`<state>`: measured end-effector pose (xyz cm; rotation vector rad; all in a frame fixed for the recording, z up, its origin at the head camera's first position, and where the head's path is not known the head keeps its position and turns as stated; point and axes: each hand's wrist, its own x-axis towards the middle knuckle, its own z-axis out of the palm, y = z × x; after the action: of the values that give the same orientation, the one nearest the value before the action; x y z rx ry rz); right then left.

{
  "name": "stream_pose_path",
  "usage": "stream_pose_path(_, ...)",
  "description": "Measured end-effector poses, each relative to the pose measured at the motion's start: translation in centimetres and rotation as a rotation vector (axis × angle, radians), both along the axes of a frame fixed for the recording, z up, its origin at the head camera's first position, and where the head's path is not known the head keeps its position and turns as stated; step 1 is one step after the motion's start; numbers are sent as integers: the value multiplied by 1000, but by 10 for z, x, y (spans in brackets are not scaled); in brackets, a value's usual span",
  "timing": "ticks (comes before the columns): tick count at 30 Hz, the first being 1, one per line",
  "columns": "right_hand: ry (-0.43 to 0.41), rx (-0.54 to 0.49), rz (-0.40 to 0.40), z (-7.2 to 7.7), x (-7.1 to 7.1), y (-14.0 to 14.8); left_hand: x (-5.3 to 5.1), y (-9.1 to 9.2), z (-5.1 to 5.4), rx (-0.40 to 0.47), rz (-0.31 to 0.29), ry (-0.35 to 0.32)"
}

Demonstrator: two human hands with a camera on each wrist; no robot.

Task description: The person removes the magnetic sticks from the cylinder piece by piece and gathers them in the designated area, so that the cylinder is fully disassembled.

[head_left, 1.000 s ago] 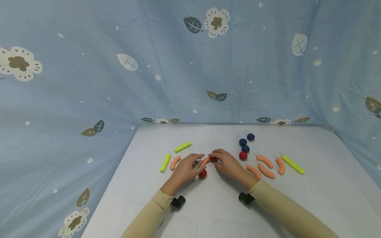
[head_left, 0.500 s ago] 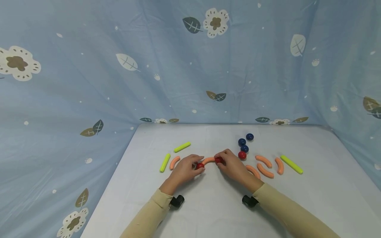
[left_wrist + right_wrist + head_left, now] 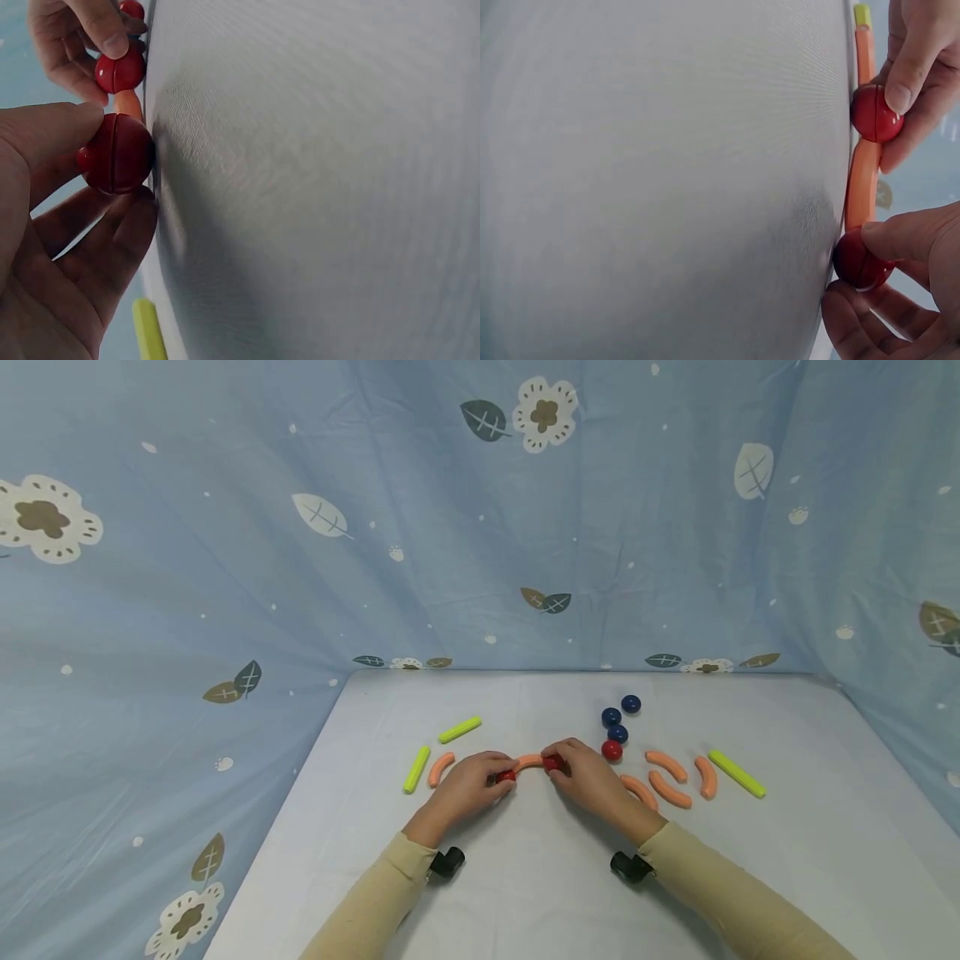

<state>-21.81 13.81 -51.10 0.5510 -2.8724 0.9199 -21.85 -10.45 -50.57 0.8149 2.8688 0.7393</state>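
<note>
My left hand [image 3: 467, 787] pinches a glossy red ball [image 3: 116, 154] with a groove round it, thumb on one side and fingers on the other. My right hand [image 3: 585, 775] pinches a second red ball [image 3: 862, 259] the same way. Between the two balls lies a curved orange stick [image 3: 529, 761], its ends against them in the right wrist view. Whether the ends sit inside the balls is hidden. Ball and stick are low, at the white table's surface.
Left are two yellow-green sticks [image 3: 417, 770] and a curved orange stick [image 3: 441, 769]. Right of my right hand lie a red ball [image 3: 612, 750], three blue balls [image 3: 617, 734], several curved orange sticks [image 3: 671, 790] and a yellow-green stick [image 3: 737, 774]. A blue curtain [image 3: 420, 527] hangs behind.
The right hand has moved slightly right with its red ball. The left hand's red ball has come up from below to the orange stick's left end, and the left fingers have closed on it.
</note>
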Motion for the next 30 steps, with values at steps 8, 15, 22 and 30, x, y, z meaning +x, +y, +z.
stream_pose_path(8,15,12,1,0,0,2,0,5,1,-63,-15,22)
stream_pose_path(15,-29,22,-33,1,-1,0,1,8,4,-66,-17,22)
stream_pose_path(22,-34,25,-55,3,0,-1,1,9,3,-60,-26,34)
stream_pose_path(30,6,32,-76,3,-1,-2,2,10,5,-56,-20,35)
